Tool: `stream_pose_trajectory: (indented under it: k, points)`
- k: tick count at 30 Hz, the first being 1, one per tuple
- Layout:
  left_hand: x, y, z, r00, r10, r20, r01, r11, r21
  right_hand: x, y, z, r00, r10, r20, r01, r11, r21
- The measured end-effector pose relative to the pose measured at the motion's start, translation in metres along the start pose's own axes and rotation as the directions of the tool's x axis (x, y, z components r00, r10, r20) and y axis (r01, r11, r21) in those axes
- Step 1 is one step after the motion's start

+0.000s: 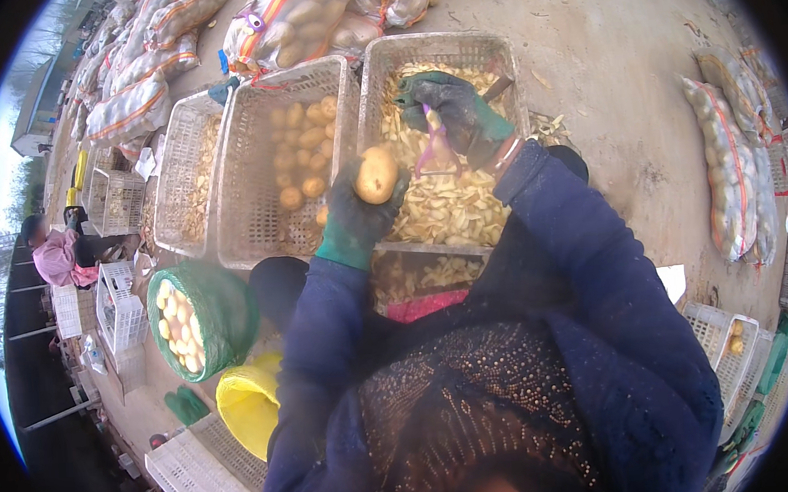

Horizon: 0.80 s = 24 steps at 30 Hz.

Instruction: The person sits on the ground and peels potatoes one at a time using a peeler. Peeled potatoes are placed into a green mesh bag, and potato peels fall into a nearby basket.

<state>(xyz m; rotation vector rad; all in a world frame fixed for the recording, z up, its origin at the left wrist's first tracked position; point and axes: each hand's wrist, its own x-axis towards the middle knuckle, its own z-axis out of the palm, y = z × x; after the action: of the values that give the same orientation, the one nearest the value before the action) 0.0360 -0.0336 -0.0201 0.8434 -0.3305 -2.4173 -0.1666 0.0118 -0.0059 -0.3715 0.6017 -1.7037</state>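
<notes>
In my gloved left hand (363, 210) rests an unpeeled potato (377, 174), held up at the near edge of two crates. My right hand (456, 108), also gloved, grips a purple Y-shaped peeler (437, 143) whose blade end points down towards me. The peeler is apart from the potato, to its right. Beneath both hands a white plastic crate (436, 40) holds a thick layer of potato peelings (456, 207). To its left, unpeeled potatoes (310, 139) lie in a second plastic crate (244, 208).
A green mesh sack (228, 319) of peeled potatoes and a yellow bag (244, 400) stand at my left. Full potato sacks (303, 19) lie beyond the crates, with more sacks (727, 161) at right. Another person (55, 256) sits far left among white crates (120, 299).
</notes>
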Motion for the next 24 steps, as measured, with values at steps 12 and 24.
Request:
stream_pose_trajectory:
  k: [12,24]
  points:
    - [0.032,-0.022,-0.005,0.976,-0.218,0.025,0.214,0.97,0.119,0.089,0.051,-0.13,0.972,-0.165,-0.166,0.013,0.745,-0.667]
    - [0.021,-0.018,0.011,0.984,-0.17,0.053,0.149,0.949,0.277,0.09,0.054,-0.139,0.938,-0.346,-0.006,0.26,0.715,-0.649]
